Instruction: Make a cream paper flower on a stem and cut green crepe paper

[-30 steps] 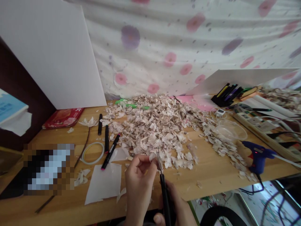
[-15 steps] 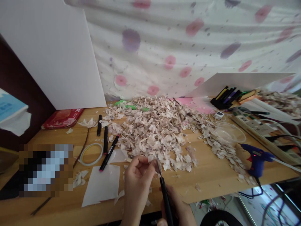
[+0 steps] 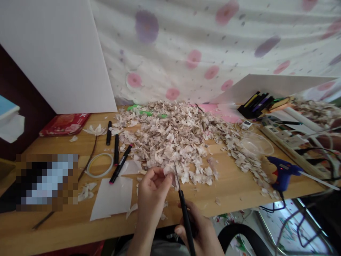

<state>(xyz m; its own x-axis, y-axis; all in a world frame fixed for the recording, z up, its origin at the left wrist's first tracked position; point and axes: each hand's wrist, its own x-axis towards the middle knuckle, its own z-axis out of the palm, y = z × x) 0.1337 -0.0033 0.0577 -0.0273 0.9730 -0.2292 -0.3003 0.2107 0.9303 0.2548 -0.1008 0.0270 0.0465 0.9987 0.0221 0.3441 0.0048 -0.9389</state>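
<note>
My left hand (image 3: 153,192) pinches a small pale petal-like flake (image 3: 167,172) between thumb and fingertips. In my right hand (image 3: 202,231) are slim scissors (image 3: 184,209) with long black handles, their narrow metal blades pointing away from me beside the flake. Whether the blades touch or cut it I cannot make out. Just beyond both hands spreads a large heap of similar pale flakes (image 3: 173,131). A square of white paper (image 3: 113,197) lies left of my left hand, with a dark marker (image 3: 121,165) resting over its upper edge.
To the right lie a blue glue gun (image 3: 283,174) with its cable, a clear dish (image 3: 257,144) and a power strip (image 3: 298,149). A pen holder (image 3: 249,111) stands behind. On the left are a tape ring (image 3: 99,174), a stemmed pale flower (image 3: 95,131) and a red packet (image 3: 64,123).
My view has tilted down slightly, so the table sits higher in the picture. Both hands keep their holds; the right thumb now shows apart from the handle's near end.
</note>
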